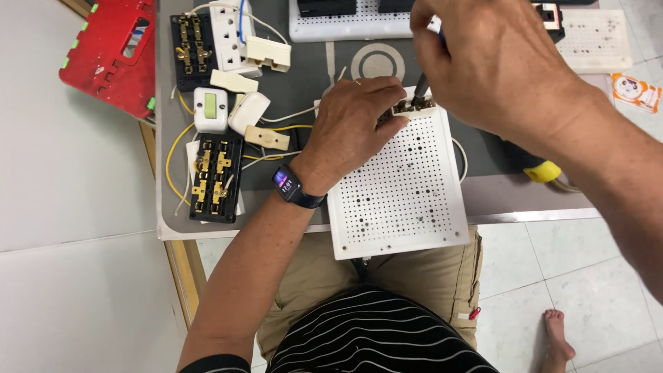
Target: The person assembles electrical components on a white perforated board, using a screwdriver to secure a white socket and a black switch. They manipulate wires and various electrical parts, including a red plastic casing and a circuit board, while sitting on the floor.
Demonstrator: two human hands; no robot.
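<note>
— Well, what can go wrong at this moment?

— The right hand (497, 62) has its grip pressed together around a screwdriver (420, 90), with the tip down in a small terminal block (413, 106). This block sits at the 12 o'clock edge of the white perforated board (400, 183). I think the tip could slip from the screw and hit the left hand (352, 121), because its fingertips (390, 93) pinch the block just beside the tip.

— And the board itself?

— It hangs over the table (311, 83) edge toward the lap, so I judge strong pressure may tilt it.

— What about materials?

— The board is hard, smooth plastic, flat and full of small round holes. At 9 o'clock lie black sockets with brass contacts (215, 176) and thin yellow wires (171, 148), which could catch a sleeve or wrist.
</note>
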